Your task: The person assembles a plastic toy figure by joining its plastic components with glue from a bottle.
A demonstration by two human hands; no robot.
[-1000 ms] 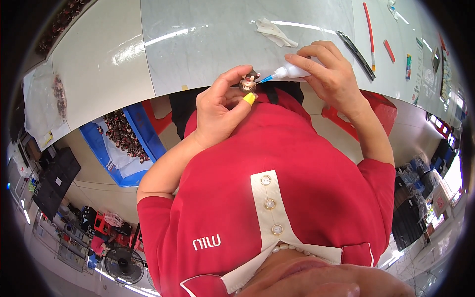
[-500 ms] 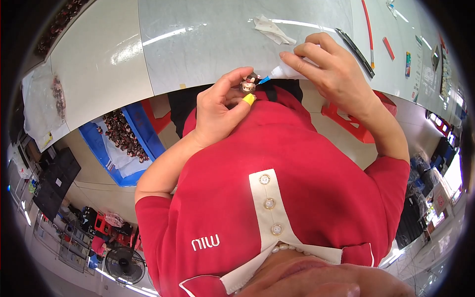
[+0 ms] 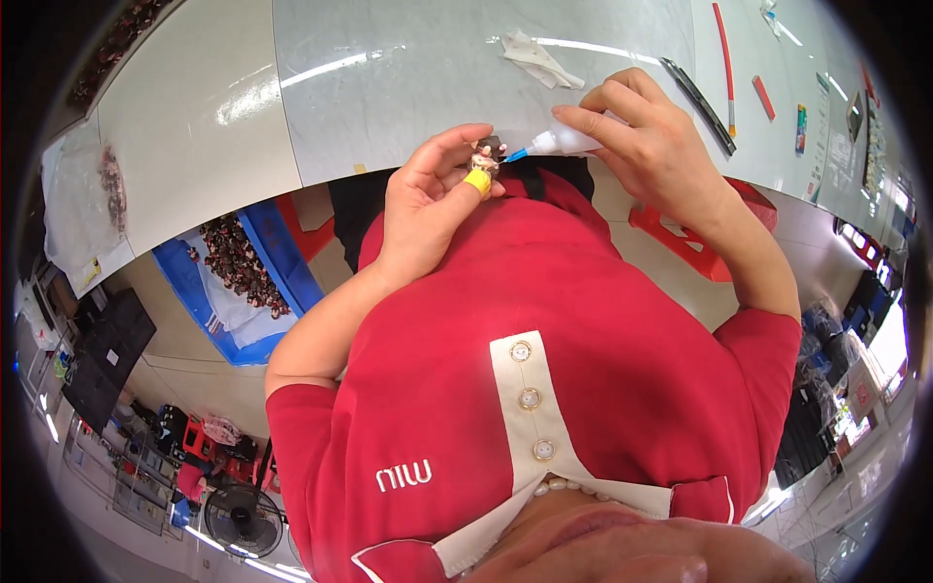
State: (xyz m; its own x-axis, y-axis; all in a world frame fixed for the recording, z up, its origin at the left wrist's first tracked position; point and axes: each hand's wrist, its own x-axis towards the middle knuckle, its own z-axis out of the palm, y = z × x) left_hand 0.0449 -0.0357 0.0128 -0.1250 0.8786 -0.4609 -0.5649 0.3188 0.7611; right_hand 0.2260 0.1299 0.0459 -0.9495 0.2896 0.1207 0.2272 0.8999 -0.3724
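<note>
Between the thumb and fingers of my left hand (image 3: 435, 185) sits a small dark brown and cream figurine (image 3: 486, 155). A yellow cover (image 3: 477, 182) wraps that thumb's tip. My right hand (image 3: 646, 131) grips a white squeeze bottle (image 3: 569, 142), tilted so its blue needle tip (image 3: 516, 155) points left at the figurine. The needle's end is at the figurine's side; whether it touches I cannot tell. Both hands are at the table's near edge, in front of my red shirt.
On the table (image 3: 408, 97) lie a crumpled white tissue (image 3: 540, 60), a black pen-like tool (image 3: 698, 105), a red-handled brush (image 3: 725, 58) and a red stick (image 3: 764, 98). A blue crate (image 3: 292, 257) with many small dark figurines stands below left. A red stool (image 3: 680, 243) is below right.
The figurine has been turned in my left fingers, and the thumb has shifted up and left. My right hand has moved the bottle slightly, its tip staying close to the figurine.
</note>
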